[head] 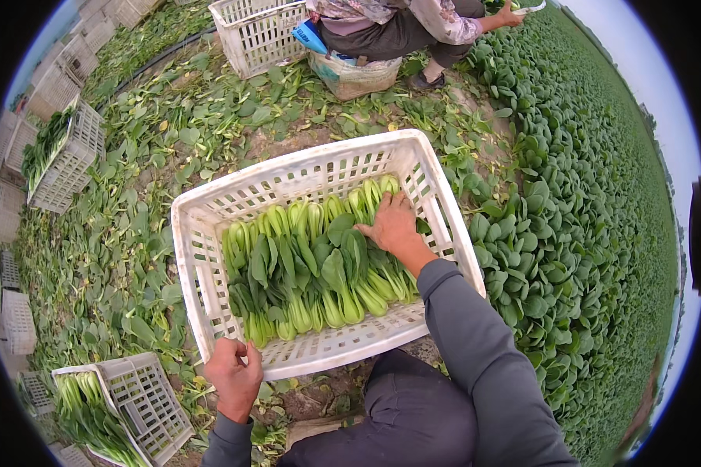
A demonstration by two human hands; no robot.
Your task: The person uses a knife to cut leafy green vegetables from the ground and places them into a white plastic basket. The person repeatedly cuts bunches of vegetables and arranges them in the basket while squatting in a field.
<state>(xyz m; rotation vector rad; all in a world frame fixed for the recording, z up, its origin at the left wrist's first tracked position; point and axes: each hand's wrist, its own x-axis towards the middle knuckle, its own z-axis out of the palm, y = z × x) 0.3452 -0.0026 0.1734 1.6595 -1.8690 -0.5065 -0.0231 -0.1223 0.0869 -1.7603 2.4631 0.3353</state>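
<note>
A white slatted plastic crate stands tilted in the view before me. Inside it, heads of bok choy lie in two rows, pale stalk ends towards the long walls and dark leaves meeting in the middle. My right hand rests on the bok choy at the crate's right end, fingers on the far row's stalks and thumb out over the leaves. At the crate's near left corner is my left hand, its fingers curled at the rim; whether it grips the rim is unclear.
A co-worker sits ahead beside an empty white crate, a knife in hand. Growing bok choy fills the right side. Filled crates stand at left and lower left. Cut leaves litter the soil.
</note>
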